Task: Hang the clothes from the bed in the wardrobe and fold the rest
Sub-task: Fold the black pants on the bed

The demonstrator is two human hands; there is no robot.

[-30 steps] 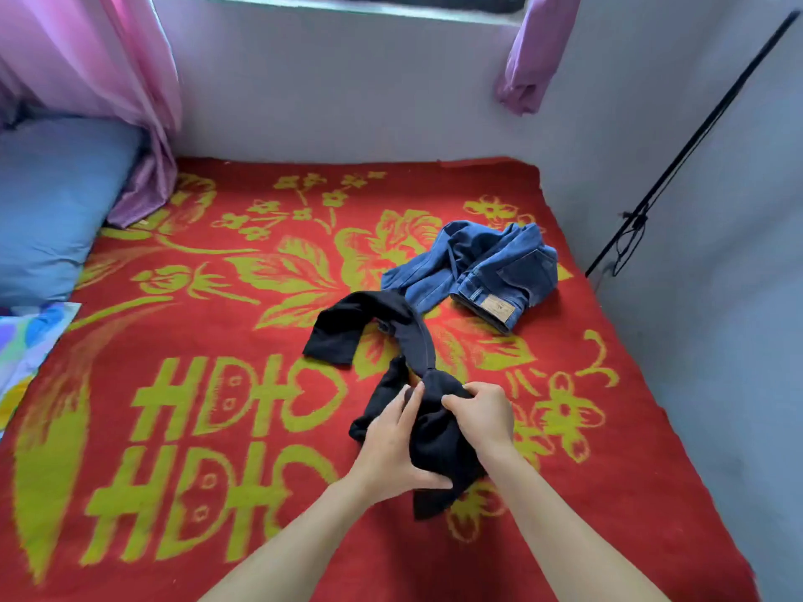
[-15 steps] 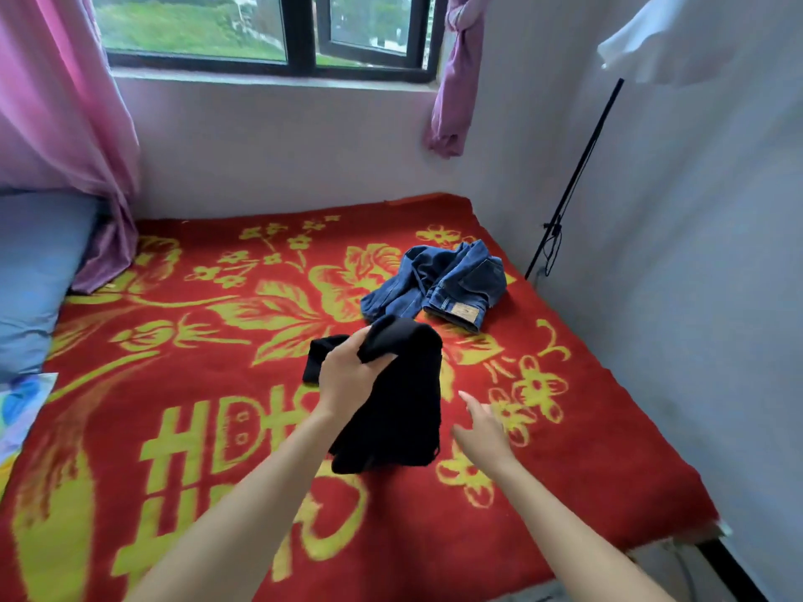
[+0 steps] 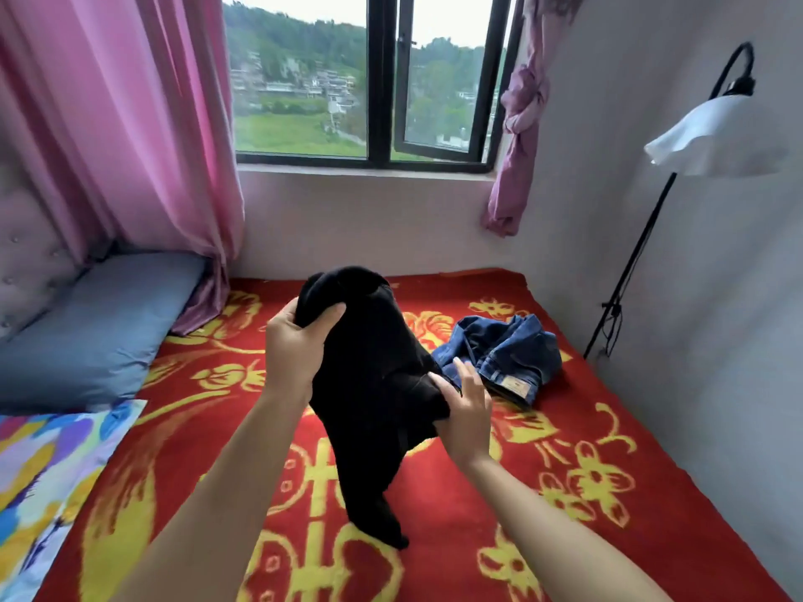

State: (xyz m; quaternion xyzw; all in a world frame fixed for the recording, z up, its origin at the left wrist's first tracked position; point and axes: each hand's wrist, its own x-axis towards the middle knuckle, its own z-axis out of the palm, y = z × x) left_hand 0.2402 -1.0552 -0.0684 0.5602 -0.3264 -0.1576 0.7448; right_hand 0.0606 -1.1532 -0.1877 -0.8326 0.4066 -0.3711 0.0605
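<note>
Starting at the far left with a pink curtain (image 3: 130, 123) hanging beside a padded headboard (image 3: 30, 262), then a blue pillow (image 3: 95, 332) at the head of the bed (image 3: 195, 427), spread with a red cover patterned in yellow. Passing a multicoloured sheet (image 3: 43, 471) at the near left edge. Gripping the black garment (image 3: 369, 384) at its bunched top with the left hand (image 3: 295, 341), fingers and thumb curled round the cloth, raised above the bed in mid view. Hanging from that grip in dark folds down to a narrow tail close to the red cover; cannot tell whether touching it. Glimpsing a dark-framed window (image 3: 369, 80) behind, above the garment. Pinching the garment's lower right edge with the right hand (image 3: 467, 410), thumb in front, fingers behind the cloth. Reaching next the crumpled blue jeans (image 3: 512, 358), lying on the bed just beyond the right hand, tan waistband patch facing up. Noting a knotted purple curtain (image 3: 517, 123) at the window's right side. Ending at the right wall with a black floor lamp (image 3: 712, 136) under a white shade.
</note>
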